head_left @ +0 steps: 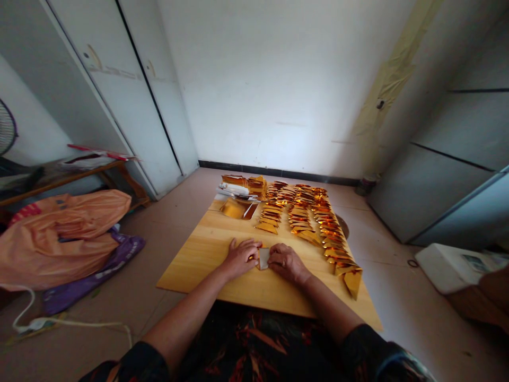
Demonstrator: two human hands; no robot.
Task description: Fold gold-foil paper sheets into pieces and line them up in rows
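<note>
On a low wooden board (207, 254) my left hand (240, 256) and my right hand (287, 261) press down on a small piece of foil paper (263, 258), silvery side up, that lies between them. Both hands have their fingers curled onto the paper's edges. Rows of folded gold foil pieces (306, 212) stretch from the board's far side down its right edge. A stack of unfolded gold sheets (234, 208) lies at the far left of the board.
An orange sack (63, 233) over a purple bag (119, 254) lies on the floor at left. White cabinet doors (131, 101) stand behind. A white box (449, 265) sits at right. A white cord (71, 321) trails on the floor.
</note>
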